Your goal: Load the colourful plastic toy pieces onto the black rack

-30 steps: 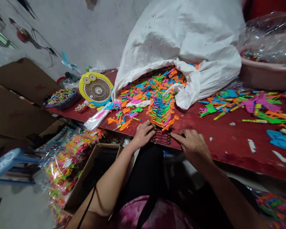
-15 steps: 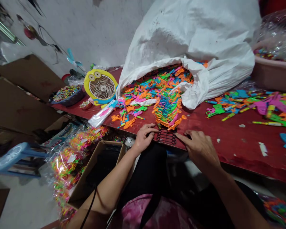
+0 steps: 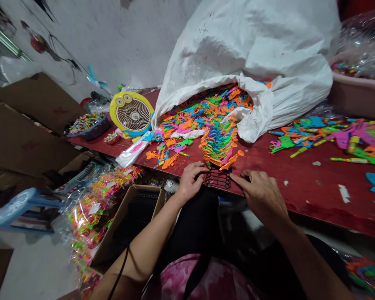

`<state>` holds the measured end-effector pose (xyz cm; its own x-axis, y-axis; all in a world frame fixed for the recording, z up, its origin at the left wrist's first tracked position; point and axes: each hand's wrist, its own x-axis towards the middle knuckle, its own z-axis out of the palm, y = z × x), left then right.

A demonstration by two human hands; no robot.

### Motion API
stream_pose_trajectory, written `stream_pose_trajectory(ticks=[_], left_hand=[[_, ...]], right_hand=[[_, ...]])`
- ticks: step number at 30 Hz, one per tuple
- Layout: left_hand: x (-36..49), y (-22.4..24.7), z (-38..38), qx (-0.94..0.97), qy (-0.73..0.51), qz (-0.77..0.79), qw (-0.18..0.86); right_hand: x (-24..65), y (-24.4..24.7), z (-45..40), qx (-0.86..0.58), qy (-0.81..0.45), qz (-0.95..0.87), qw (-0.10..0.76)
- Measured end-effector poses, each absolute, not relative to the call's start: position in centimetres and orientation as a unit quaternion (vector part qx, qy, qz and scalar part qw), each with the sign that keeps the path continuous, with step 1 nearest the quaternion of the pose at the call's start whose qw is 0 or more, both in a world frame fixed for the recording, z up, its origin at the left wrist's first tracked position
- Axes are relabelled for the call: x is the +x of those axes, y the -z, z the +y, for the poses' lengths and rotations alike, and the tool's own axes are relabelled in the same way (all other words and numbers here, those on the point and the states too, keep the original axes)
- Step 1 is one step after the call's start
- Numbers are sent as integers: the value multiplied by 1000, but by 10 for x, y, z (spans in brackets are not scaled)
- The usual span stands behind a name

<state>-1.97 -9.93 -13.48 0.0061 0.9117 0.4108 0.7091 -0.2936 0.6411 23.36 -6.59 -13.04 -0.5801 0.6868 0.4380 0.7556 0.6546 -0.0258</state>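
A red-painted table [image 3: 300, 187] carries a white sack [image 3: 243, 50], a yellow fan [image 3: 131, 114] and what look like scattered plastic shapes [image 3: 312, 135]

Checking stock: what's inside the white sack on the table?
The white sack shows a heap of orange, pink, green and blue plastic pieces at its mouth, spilling onto the red table. The sack hides everything further in, so its fill cannot be seen.

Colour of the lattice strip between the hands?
Black: the black plastic lattice strip, clearest in the head view.
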Motion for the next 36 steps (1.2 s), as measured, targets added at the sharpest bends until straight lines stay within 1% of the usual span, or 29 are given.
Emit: stream_pose_trajectory(ticks=[4, 9, 24, 27, 32, 34, 36], left_hand=[[-20, 136, -101, 707, -398, 572, 117], [-19, 134, -106, 691, -434, 559, 146], [-18, 135, -113, 701, -446, 543, 122], [-18, 134, -112, 712, -409, 561, 105], [-19, 128, -117, 761, -294, 577, 28], [-15, 128, -121, 767, -283, 575, 6], [-8, 128, -125, 757, -306, 577, -13]], right_hand=[[233, 129, -67, -411, 84, -884, 206], [233, 128, -68, -411, 76, -883, 213], [233, 129, -68, -409, 67, -881, 229], [234, 129, -68, -408, 63, -881, 230], [235, 133, -65, -409, 43, -879, 241], [236, 135, -64, -412, 23, -876, 248], [237, 136, -63, -414, 3, -874, 254]])
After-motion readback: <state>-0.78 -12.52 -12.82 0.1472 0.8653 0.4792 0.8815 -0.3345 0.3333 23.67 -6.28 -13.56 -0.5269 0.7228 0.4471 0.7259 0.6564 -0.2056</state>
